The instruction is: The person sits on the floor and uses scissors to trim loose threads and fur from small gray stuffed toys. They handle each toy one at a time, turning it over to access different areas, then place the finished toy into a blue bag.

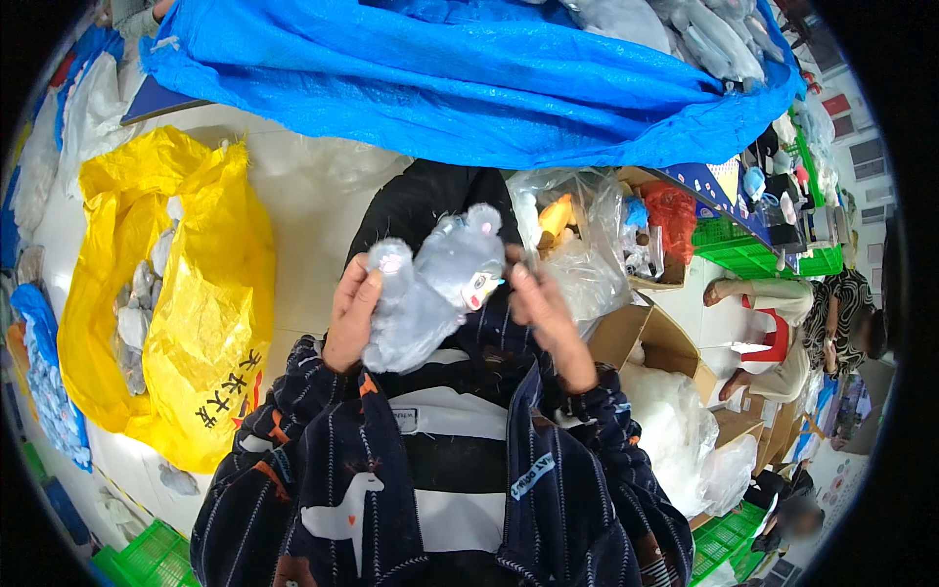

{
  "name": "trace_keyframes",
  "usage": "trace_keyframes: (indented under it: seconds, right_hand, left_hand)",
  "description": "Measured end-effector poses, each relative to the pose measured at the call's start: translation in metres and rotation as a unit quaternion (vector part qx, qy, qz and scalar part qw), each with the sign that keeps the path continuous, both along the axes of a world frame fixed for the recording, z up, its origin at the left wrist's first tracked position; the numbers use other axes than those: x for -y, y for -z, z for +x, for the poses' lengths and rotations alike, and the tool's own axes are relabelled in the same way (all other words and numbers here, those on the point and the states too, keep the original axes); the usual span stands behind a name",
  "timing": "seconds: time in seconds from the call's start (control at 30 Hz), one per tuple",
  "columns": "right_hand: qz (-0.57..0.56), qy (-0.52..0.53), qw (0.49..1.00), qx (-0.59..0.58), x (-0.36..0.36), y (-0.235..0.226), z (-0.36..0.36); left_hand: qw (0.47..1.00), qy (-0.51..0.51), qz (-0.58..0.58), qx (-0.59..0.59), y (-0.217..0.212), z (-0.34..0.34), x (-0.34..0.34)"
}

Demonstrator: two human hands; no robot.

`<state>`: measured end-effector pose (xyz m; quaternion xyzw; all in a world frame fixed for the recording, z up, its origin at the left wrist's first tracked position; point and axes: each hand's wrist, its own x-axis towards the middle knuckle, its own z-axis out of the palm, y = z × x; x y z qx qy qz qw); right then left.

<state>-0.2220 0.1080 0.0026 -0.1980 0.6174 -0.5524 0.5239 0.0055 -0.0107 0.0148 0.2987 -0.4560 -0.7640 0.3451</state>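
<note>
A fluffy grey plush toy with rounded pink-lined ears lies tilted above my lap. Its face, with a printed eye and a red mouth, is turned to the right. My left hand is closed around the toy's left side, the thumb pressing on its grey fur beside a paw with pink pads. Close to the right side of the toy's head is my right hand. Its fingertips are blurred, and whether they pinch anything cannot be made out. A small light-blue bit shows beside the toy's face.
A blue tarp with grey plush pieces spans the front. On the left stands an open yellow sack holding grey pieces. At right are clear plastic bags, cardboard boxes and green crates. Other people sit further right.
</note>
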Motion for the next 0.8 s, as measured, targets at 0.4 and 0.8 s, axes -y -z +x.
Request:
trace_keyframes:
  seconds: [0.4,0.8]
  right_hand:
    - [-0.126,0.004,0.969,-0.212,0.017,-0.012,0.023]
    - [-0.137,0.06,0.973,-0.176,0.02,-0.046,0.023]
  left_hand:
    - [0.98,0.112,0.162,-0.037,0.032,-0.002,-0.005]
    - [0.987,0.078,-0.071,0.122,0.036,-0.006,-0.021]
